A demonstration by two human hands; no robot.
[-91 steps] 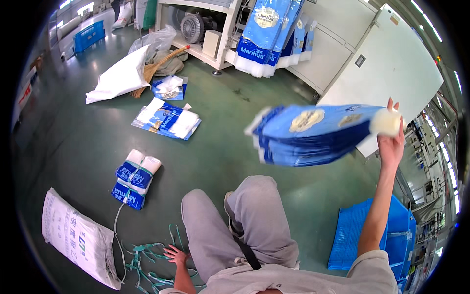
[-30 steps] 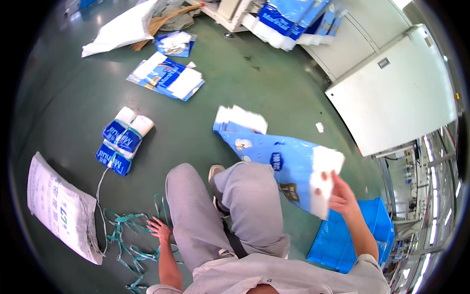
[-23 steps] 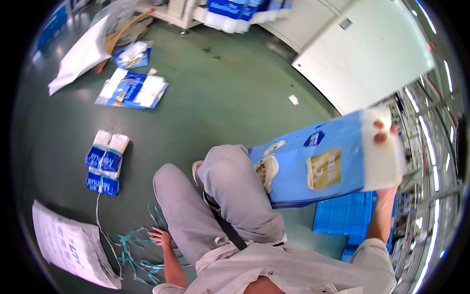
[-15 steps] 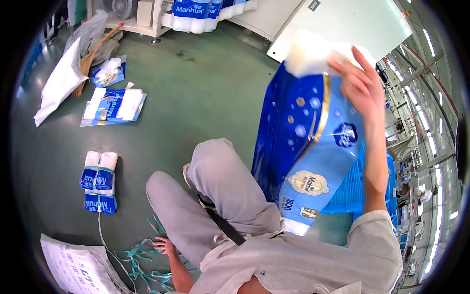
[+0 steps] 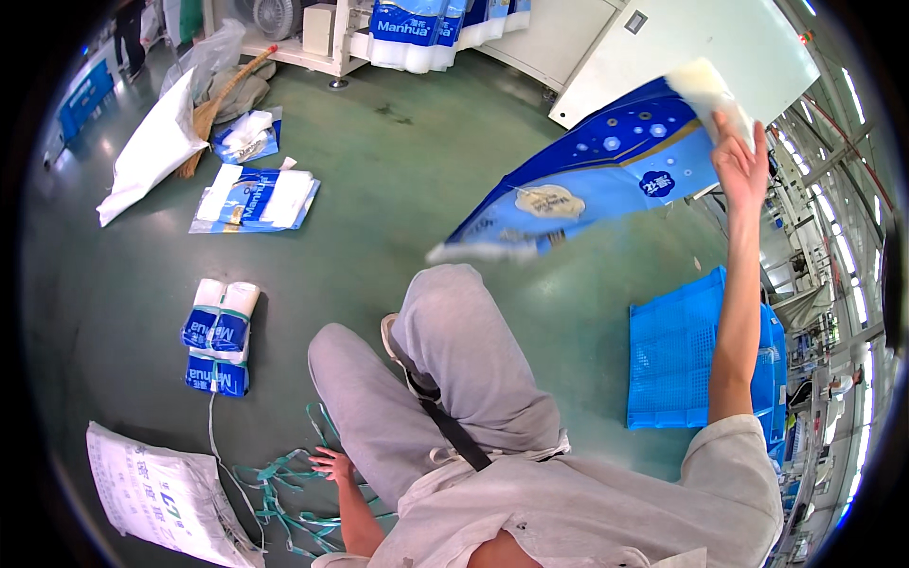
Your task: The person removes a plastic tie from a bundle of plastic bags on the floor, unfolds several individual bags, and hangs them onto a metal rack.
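Note:
My right hand (image 5: 740,163) is raised at the upper right and grips the whitish end of a large blue printed plastic packaging bag (image 5: 606,156). The bag stretches out flat and tilted toward the left, its free end hanging over the floor beyond my knee. Whether it is one bag or several layers, I cannot make out. Low beside my left thigh, my left hand (image 5: 331,464) has its fingers spread, over or touching a tangle of green-teal straps (image 5: 275,492). No object shows in it.
A tied bundle of folded blue-and-white bags (image 5: 220,336) lies on the floor at left, behind a printed white sack (image 5: 161,492). Farther off are a flat bag stack (image 5: 254,197), a white sheet (image 5: 150,151) and a broom (image 5: 208,118). Blue crates (image 5: 672,355) stand at right, machines (image 5: 336,38) behind.
My right hand has moved outward, and the bag has swung from hanging beside my knee to stretching leftward over the floor. The blue crates are now uncovered. My left hand stays by the straps.

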